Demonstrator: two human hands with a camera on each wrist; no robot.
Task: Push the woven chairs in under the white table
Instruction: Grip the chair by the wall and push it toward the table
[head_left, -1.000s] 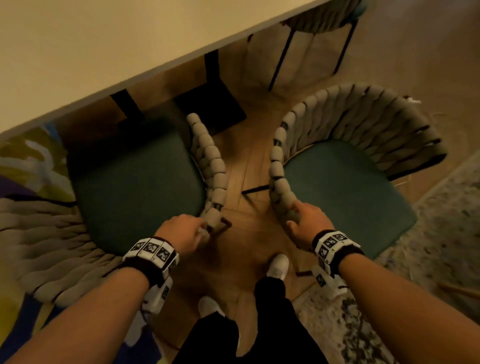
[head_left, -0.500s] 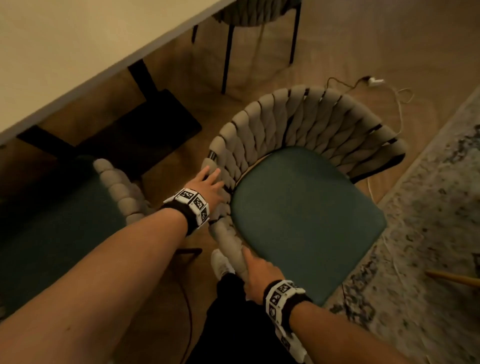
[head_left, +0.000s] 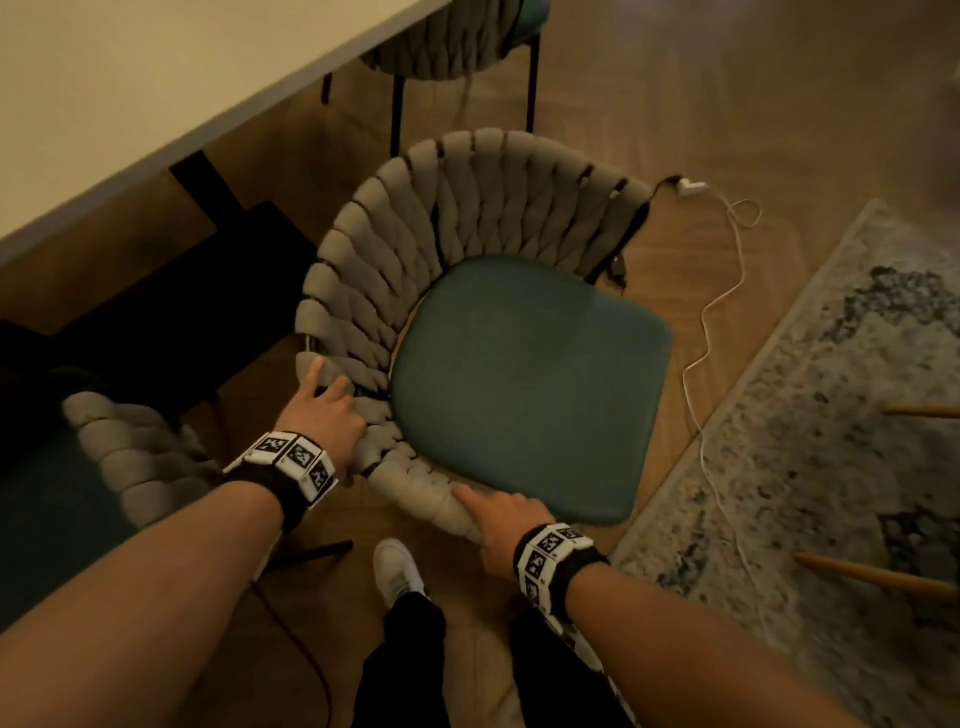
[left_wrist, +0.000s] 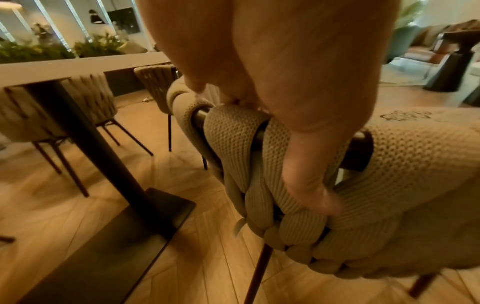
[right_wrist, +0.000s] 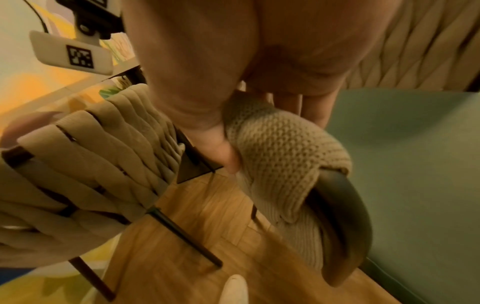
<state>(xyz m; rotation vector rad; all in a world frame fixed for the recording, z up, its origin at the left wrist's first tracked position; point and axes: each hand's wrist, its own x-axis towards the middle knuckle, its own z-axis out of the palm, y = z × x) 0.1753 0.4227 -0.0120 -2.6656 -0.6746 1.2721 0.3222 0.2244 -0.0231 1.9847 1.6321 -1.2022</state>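
Left hand (head_left: 324, 410) moved off left chair (head_left: 130, 462); both grips now clasp right chair (head_left: 498, 338) woven rim, right hand (head_left: 506, 525) nearer; turning toward surface (head_left: 156, 78) likely next.

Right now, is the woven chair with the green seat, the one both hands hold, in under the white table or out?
Out. The woven chair's green seat lies wholly clear of the white table edge, backrest turned toward it.
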